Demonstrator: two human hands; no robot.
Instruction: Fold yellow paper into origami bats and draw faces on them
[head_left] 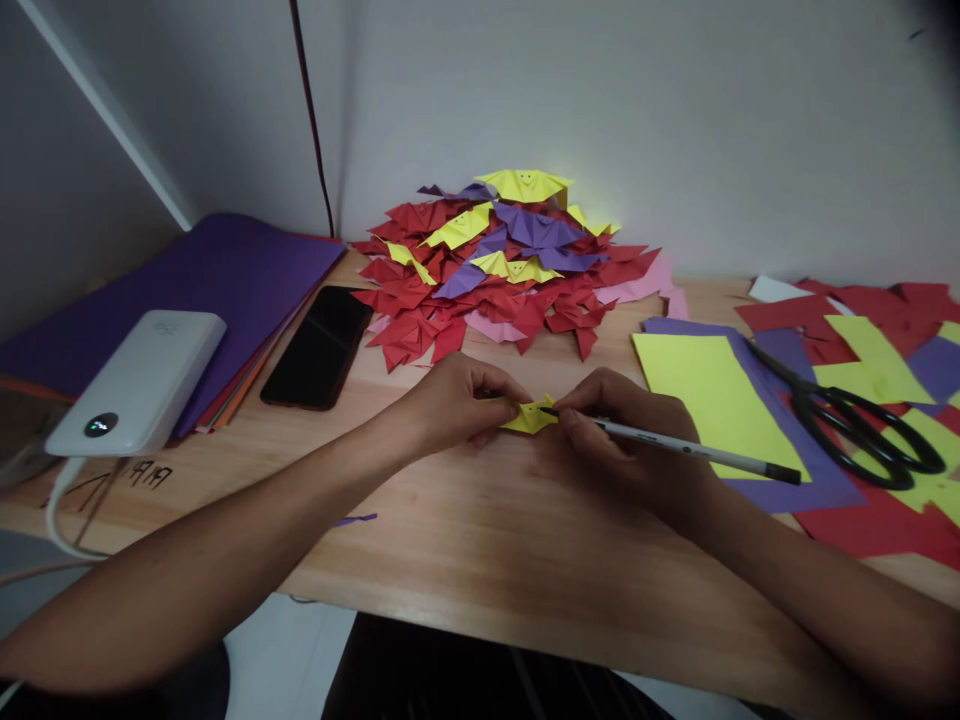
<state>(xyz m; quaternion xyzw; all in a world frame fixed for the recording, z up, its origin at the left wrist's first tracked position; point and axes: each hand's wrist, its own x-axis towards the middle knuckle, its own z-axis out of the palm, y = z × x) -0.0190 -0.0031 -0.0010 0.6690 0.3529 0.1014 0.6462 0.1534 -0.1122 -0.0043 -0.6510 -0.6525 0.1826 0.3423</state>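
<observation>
Between my two hands, a small folded yellow paper figure (531, 416) is held just above the wooden table (450, 540). My left hand (469, 400) pinches its left end. A white pen with a black end (675, 443) is gripped in my right hand (626, 420), its dark tip touching the upper right part of the yellow figure. Behind the hands rises a heap of folded red, purple, yellow and pink paper figures (540, 228); some yellow ones bear small drawn faces.
A black phone (319, 347), a white power bank (142, 380) with a cable and purple sheets (247, 260) lie left. On the right are yellow sheets (712, 390), black scissors (862, 425) and coloured scraps (862, 530). A wall (675, 130) stands behind.
</observation>
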